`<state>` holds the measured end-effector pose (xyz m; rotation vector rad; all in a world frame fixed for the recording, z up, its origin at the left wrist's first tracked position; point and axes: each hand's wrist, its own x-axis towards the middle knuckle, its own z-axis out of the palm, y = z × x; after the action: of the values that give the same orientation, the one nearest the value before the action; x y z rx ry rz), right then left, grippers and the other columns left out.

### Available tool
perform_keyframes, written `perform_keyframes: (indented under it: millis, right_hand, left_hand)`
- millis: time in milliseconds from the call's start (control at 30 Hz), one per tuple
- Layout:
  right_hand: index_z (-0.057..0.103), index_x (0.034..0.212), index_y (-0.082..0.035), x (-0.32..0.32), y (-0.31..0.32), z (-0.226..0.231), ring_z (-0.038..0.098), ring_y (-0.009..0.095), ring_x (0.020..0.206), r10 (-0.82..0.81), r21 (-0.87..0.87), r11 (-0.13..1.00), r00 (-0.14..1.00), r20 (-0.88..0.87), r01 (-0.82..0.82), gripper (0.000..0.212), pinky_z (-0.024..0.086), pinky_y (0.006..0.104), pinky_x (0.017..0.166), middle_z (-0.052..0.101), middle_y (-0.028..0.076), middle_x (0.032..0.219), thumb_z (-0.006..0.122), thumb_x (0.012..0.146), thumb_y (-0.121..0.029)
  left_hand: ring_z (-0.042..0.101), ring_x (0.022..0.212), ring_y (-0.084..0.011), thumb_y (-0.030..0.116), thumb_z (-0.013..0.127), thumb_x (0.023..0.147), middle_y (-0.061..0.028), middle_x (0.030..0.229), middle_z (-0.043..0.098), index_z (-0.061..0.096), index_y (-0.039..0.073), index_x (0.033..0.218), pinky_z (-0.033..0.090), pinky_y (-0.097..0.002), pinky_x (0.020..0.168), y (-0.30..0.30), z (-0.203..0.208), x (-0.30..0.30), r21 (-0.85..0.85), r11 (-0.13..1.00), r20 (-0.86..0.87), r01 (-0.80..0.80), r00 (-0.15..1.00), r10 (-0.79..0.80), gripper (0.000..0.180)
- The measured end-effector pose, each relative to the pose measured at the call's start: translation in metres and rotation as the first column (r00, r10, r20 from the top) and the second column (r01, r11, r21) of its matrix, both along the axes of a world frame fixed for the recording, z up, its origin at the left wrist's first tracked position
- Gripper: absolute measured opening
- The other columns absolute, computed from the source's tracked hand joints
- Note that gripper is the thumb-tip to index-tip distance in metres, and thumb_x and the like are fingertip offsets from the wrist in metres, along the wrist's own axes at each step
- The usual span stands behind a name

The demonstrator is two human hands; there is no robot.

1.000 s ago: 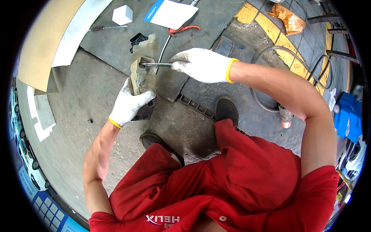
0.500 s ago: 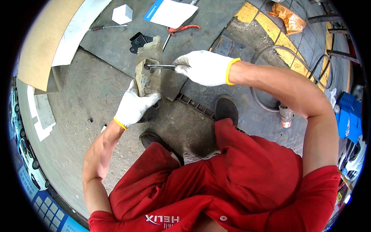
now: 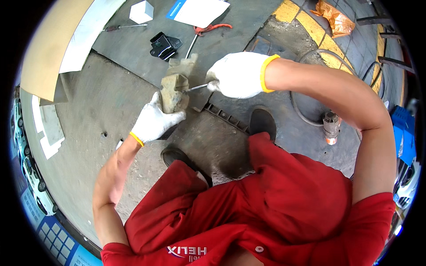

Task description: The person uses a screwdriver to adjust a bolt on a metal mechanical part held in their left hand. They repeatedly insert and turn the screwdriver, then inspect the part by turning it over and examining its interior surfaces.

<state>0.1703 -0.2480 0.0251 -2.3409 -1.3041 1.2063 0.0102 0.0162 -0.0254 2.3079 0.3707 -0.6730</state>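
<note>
A dirty, beige moulded plastic part (image 3: 174, 92) is in my left hand (image 3: 155, 119), gloved in white, with the fingers wrapped round its lower end. My right hand (image 3: 239, 75), in a matching glove, is closed on a thin metal rod (image 3: 198, 87). The rod's tip meets the right side of the part; the end inside my fist is hidden, so I cannot tell the tool's kind. Just beyond the part, a black metal bracket (image 3: 165, 46) lies on the floor. A tool with a red handle (image 3: 213, 28) and a long metal stem rests near it.
Farther off lie a screwdriver (image 3: 126, 27), a small white box (image 3: 141, 12) and a white and blue sheet (image 3: 199, 12). A hose (image 3: 298, 106) curves at the right near a cylindrical object (image 3: 331, 127). An orange plastic bag (image 3: 336, 18) and a blue case (image 3: 403, 133) are also there.
The plastic part has turned in my left hand and sits slightly nearer me. My right hand has shifted a little right, the rod now slanting. More of the black bracket shows.
</note>
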Motion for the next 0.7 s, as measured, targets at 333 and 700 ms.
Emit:
perform_keyframes:
  millis: [333,700]
  right_hand:
    - [0.069,0.14,-0.003,0.002,-0.001,-0.023,0.068,0.039,0.126,-0.22,0.152,0.96,0.968,-0.121,0.237,0.051,0.052,0.0445,0.11,0.074,0.021,0.133,0.056,0.111,-0.043]
    - [0.067,0.144,-0.002,-0.021,-0.007,-0.046,0.066,0.037,0.131,-0.44,0.173,0.834,0.821,-0.365,0.524,0.053,0.05,0.0417,0.113,0.072,0.019,0.14,0.055,0.112,-0.042]
  left_hand:
    - [0.067,0.117,-0.0169,0.019,0.092,0.087,-0.0109,0.132,0.071,0.053,-0.002,0.148,0.057,-0.0334,0.102,0.002,0.001,-0.007,-0.458,0.848,-0.07,-0.265,0.962,0.263,0.076]
    - [0.066,0.117,-0.0161,0.017,0.09,0.088,-0.0085,0.133,0.071,0.055,-0.001,0.147,0.055,-0.0334,0.103,0.001,-0.003,-0.001,-0.536,0.783,-0.064,-0.316,0.94,0.335,0.071]
